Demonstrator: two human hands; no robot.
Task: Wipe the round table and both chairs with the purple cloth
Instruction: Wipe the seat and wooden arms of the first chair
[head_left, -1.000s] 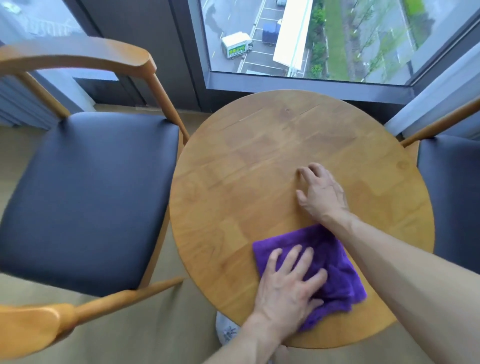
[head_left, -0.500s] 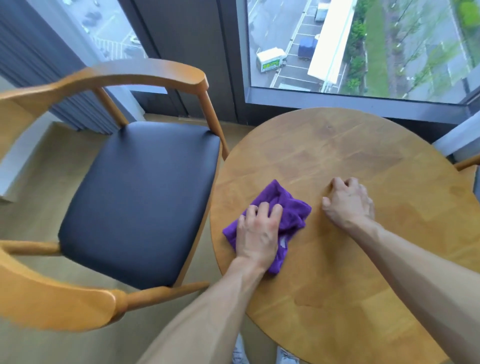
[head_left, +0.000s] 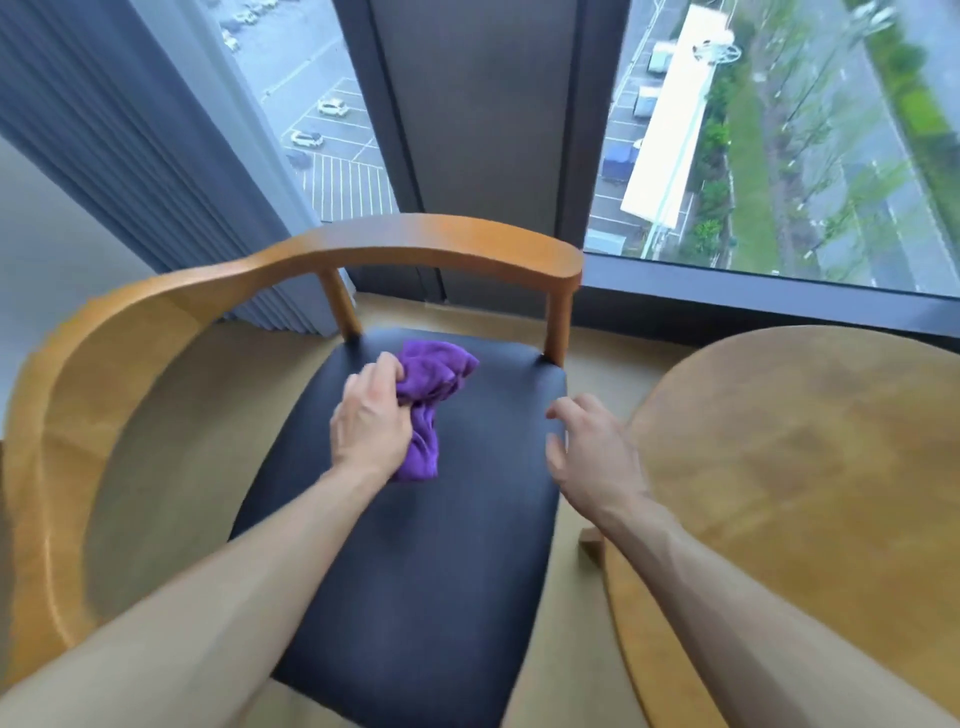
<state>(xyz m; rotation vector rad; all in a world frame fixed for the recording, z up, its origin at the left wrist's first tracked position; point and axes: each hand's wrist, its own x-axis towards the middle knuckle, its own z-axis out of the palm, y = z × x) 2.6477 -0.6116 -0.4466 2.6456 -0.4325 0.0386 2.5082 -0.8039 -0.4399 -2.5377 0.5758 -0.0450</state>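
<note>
My left hand grips the bunched purple cloth over the far part of the dark seat of the left wooden armchair. My right hand hovers with fingers spread above the seat's right edge, holding nothing. The round wooden table lies to the right, partly cut off by the frame. The second chair is out of view.
A large window with a dark frame runs along the far side, looking down on a car park. Grey curtains hang at the far left. The chair's curved wooden armrest wraps the left side, over beige floor.
The view has swung left from the table to the chair. My left hand has carried the cloth off the table onto the chair seat, bunching it. My right hand has left the tabletop.
</note>
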